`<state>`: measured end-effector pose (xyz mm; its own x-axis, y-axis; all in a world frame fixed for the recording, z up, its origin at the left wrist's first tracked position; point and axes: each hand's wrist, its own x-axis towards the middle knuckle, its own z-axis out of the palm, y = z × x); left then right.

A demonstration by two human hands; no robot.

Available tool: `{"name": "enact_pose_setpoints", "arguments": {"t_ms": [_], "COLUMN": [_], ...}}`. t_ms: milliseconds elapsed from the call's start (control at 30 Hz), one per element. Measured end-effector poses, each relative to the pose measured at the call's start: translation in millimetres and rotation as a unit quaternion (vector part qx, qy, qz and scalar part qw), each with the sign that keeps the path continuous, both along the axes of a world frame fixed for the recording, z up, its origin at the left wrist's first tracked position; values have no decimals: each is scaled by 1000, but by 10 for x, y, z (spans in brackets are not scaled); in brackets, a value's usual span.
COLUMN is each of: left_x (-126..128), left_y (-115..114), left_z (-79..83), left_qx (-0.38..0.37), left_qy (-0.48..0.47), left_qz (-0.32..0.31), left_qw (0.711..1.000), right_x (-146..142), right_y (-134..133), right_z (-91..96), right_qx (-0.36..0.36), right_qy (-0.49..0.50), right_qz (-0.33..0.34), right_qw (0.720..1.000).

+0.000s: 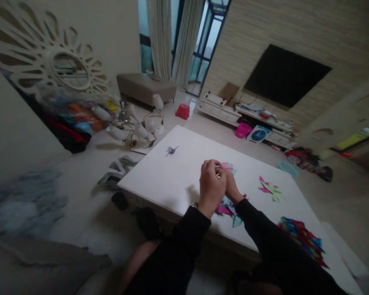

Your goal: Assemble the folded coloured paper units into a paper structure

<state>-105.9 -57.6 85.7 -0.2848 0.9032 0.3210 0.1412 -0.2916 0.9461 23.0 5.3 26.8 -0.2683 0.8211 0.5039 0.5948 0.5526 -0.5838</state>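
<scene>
Both hands meet over the middle of the white table [172,176]. My left hand [210,184] is closed in a pinch on a small pink and teal paper piece [227,166]. My right hand [232,186] sits right behind it, mostly hidden, fingers pressed on the same paper. Under my wrists lie loose pink and teal paper scraps [226,207]. Black sleeves cover both arms.
A pink and green folded paper shape [272,190] lies to the right. A pile of coloured paper pieces [303,237] sits at the table's near right. A small purple figure [171,150] stands at the far left. Toys and a lamp clutter the floor beyond.
</scene>
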Motion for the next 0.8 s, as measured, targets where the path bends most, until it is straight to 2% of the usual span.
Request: {"name": "enact_pose_setpoints", "arguments": {"t_ms": [133,267,400,500,633,800], "left_x": [168,538,922,1127,1289,1359], "left_y": [-52,-174,-280,-301,-235,-113], "left_z": [-118,-305,-473,-518,-544,-635], "left_qx": [-52,-125,-191,-230,-251,-197], "left_qy": [3,8,-27,-82,-127,-111], "left_qz": [-88,-181,-251,-275,-297,-293], "left_qw": [995,975,949,930,912,929], "right_x": [671,1069,1307,1412,1473,1477], "right_y": [-786,-1229,-1357,-1358,-1322,-1336], "right_z": [97,57,32,70,165,285], "right_qx": [-30,7,45,59,83,81], "right_qy": [16,59,121,132,101,76], "right_qz": [-89,-163,-227,-238,-203,-144], "right_qw": [995,985,965,960,970,983]}}
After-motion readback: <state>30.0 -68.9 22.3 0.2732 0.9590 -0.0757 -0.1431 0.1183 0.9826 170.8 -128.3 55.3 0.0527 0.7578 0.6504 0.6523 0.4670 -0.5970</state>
